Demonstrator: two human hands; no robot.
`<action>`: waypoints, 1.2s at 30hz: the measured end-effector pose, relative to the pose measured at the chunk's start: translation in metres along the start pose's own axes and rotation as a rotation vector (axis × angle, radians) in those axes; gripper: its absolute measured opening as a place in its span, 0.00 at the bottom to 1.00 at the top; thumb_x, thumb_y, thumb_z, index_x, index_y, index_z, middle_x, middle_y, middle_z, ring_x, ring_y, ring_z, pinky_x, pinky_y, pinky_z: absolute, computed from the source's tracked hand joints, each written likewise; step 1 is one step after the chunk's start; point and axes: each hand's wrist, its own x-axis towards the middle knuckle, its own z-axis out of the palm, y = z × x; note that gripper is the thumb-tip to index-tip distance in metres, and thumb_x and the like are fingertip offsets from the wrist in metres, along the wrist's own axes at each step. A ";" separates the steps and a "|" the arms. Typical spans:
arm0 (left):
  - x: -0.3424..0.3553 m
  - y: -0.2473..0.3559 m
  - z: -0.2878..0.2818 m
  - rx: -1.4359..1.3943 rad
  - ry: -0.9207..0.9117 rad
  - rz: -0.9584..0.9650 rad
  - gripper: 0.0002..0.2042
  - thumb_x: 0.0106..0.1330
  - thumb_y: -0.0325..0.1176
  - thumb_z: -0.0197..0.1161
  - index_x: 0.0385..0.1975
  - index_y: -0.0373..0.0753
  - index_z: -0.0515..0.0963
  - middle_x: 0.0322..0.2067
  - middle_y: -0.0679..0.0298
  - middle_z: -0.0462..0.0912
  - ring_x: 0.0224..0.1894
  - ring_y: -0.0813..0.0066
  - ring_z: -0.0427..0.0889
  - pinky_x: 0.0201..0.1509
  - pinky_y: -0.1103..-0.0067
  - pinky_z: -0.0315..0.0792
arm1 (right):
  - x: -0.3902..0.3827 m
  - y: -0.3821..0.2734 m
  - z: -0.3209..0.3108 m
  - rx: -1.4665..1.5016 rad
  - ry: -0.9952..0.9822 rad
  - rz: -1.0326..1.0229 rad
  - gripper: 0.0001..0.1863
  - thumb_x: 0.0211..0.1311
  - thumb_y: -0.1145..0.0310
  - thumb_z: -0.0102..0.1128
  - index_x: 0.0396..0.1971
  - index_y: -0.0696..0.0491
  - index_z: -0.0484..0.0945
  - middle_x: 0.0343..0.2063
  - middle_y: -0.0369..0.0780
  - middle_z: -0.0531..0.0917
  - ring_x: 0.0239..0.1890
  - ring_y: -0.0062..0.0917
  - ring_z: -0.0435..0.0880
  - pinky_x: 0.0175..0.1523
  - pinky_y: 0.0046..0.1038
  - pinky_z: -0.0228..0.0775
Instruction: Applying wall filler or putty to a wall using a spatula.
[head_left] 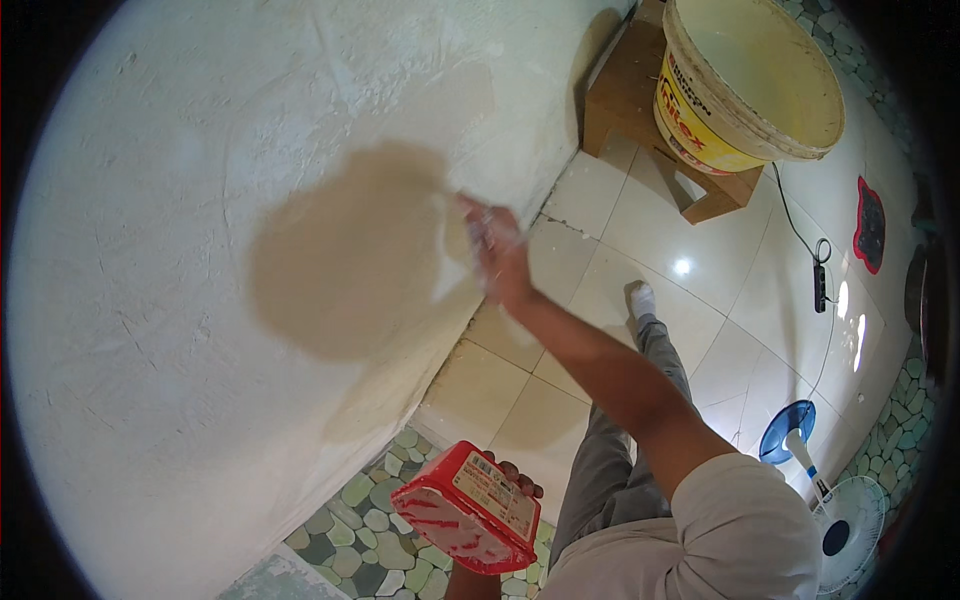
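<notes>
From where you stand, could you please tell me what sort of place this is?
Probably a room in a home, judging by the pedestal fan, glossy cream floor tiles and rough white wall.

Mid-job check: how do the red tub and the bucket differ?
The red tub is boxy; the bucket is round. The tub is red; the bucket is off-white and yellow. The left hand holds the tub; the bucket stands on a brown stool. Both bear printing.

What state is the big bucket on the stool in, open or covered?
Open: no lid sits over the bucket on the brown stool, and its pale inside shows.
</notes>
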 end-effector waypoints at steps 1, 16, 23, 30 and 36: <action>0.000 -0.001 0.002 0.004 0.014 -0.007 0.27 0.64 0.47 0.63 0.59 0.41 0.67 0.49 0.52 0.77 0.50 0.54 0.78 0.58 0.57 0.67 | 0.017 0.008 -0.014 0.182 0.088 0.038 0.15 0.70 0.71 0.48 0.53 0.56 0.77 0.28 0.33 0.76 0.36 0.21 0.78 0.46 0.22 0.71; -0.008 0.001 -0.011 -0.016 0.025 -0.011 0.28 0.65 0.49 0.62 0.59 0.40 0.67 0.50 0.51 0.77 0.51 0.52 0.78 0.59 0.57 0.67 | 0.048 0.014 0.008 -0.456 0.066 -0.241 0.20 0.67 0.79 0.51 0.58 0.55 0.75 0.49 0.45 0.82 0.38 0.23 0.79 0.49 0.22 0.69; -0.008 0.000 -0.014 0.048 0.006 -0.039 0.30 0.65 0.52 0.61 0.61 0.40 0.65 0.49 0.55 0.76 0.51 0.57 0.78 0.59 0.56 0.66 | -0.005 -0.001 0.018 -0.390 -0.187 -0.355 0.28 0.55 0.86 0.52 0.57 0.50 0.76 0.45 0.43 0.83 0.37 0.36 0.77 0.49 0.30 0.69; -0.005 -0.004 0.000 0.035 0.085 -0.030 0.26 0.65 0.49 0.61 0.58 0.41 0.69 0.48 0.53 0.77 0.48 0.54 0.79 0.58 0.57 0.67 | 0.005 0.026 -0.014 -0.196 0.003 -0.250 0.22 0.62 0.82 0.49 0.56 0.52 0.76 0.49 0.44 0.82 0.49 0.34 0.80 0.56 0.29 0.68; -0.002 -0.010 0.000 0.002 0.038 -0.033 0.27 0.64 0.49 0.63 0.58 0.41 0.68 0.50 0.53 0.77 0.50 0.54 0.78 0.59 0.56 0.67 | 0.088 0.028 -0.036 -0.342 0.361 -0.182 0.20 0.65 0.78 0.46 0.56 0.56 0.75 0.47 0.50 0.82 0.48 0.36 0.81 0.54 0.31 0.70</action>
